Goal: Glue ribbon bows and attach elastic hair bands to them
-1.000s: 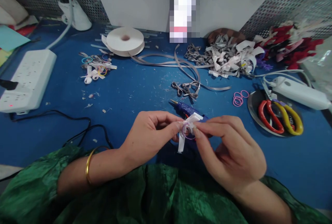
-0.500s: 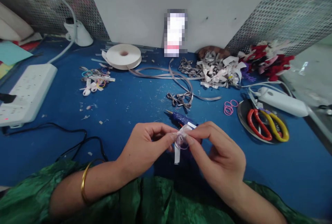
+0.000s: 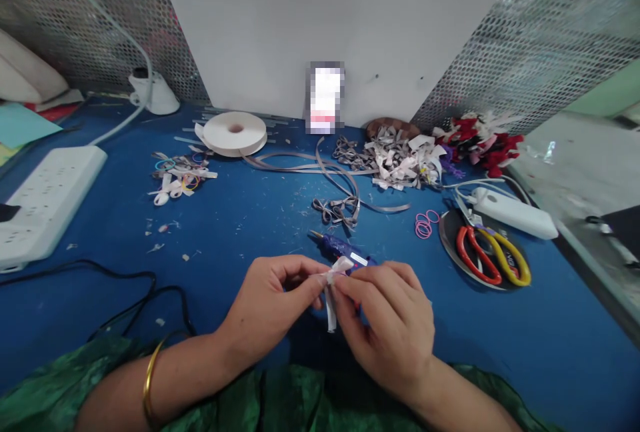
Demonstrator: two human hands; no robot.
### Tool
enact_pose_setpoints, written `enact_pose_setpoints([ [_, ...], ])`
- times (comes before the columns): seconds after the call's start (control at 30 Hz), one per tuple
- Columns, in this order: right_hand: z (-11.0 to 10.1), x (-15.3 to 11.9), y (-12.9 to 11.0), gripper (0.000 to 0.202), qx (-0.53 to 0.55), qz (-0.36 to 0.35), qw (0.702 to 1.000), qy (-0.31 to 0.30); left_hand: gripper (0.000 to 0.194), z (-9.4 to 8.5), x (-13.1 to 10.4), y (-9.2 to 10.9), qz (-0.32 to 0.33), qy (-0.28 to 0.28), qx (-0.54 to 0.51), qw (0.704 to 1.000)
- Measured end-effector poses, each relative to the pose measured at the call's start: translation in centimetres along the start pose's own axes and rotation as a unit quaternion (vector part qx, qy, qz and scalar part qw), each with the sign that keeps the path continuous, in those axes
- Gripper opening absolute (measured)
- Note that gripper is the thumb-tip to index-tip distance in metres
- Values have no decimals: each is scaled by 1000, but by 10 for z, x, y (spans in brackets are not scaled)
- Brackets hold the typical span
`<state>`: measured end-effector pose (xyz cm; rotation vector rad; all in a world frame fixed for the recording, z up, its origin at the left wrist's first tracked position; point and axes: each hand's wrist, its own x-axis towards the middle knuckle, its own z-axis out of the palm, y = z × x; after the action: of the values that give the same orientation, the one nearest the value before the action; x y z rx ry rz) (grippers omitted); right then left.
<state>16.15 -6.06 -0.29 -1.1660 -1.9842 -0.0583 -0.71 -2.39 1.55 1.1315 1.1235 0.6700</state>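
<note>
Between the fingertips of both hands is a small white ribbon bow (image 3: 341,265), one tail hanging down. My left hand (image 3: 280,292) pinches its left side with thumb and forefinger. From the right, my right hand (image 3: 387,315) presses thumb and fingers on the bow, covering part of it. The purple hair elastic seen earlier at the bow is now hidden by the fingers. Just beyond the hands lies a blue glue gun (image 3: 340,245), its nozzle pointing left and its rear hidden behind my right hand.
Grey ribbon bows (image 3: 337,209) lie past the glue gun. Behind are a ribbon spool (image 3: 235,133), a heap of bows (image 3: 400,159) and a phone (image 3: 325,95). Pink elastics (image 3: 425,224) and scissors (image 3: 493,255) are right; loose bows (image 3: 180,175) and a power strip (image 3: 55,199) are left.
My right hand has turned inward and closed further over the bow, covering the purple elastic. The camera view has tilted and shifted slightly, so the table appears lower and further left.
</note>
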Motion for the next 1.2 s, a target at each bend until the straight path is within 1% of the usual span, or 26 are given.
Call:
enact_pose_setpoints([
  [0.07,-1,2,0,11,22,18,1000,-1,17,0,0,0,0,1,4,1000],
  [0.17,-7,6,-1,12,93,79,993,-3,19,0,0,0,-10,2,5,1000],
  [0.23,-11,8,-2,14,117,100,988,7,20,1,1,2,-15,2,2,1000],
  [0.3,-13,8,-4,15,109,83,990,23,21,1,1,3,-19,2,-3,1000],
  [0.4,-10,5,-3,16,60,36,997,37,21,2,1,3,-21,3,-7,1000],
  [0.53,0,1,0,10,-3,9,1000,22,21,1,-1,1,-9,-7,8,1000],
  [0.63,1,3,1,10,1,12,1000,20,21,0,-2,0,-7,-7,13,1000],
  [0.77,-6,8,-2,12,92,77,993,21,21,-1,0,0,-2,-6,10,1000],
  [0.83,-8,8,-3,13,111,94,989,28,22,-1,0,-1,4,-6,7,1000],
  [0.93,-5,5,-4,13,78,58,994,41,22,-1,-1,-1,8,-7,5,1000],
  [1.0,-2,3,-4,13,49,31,998,33,22,-2,-1,-1,11,-11,8,1000],
  [1.07,-1,2,-4,13,36,22,999,24,22,-2,-1,0,14,-13,13,1000],
  [1.2,-2,2,-3,12,36,19,999,36,21,-1,0,2,14,-11,14,1000],
])
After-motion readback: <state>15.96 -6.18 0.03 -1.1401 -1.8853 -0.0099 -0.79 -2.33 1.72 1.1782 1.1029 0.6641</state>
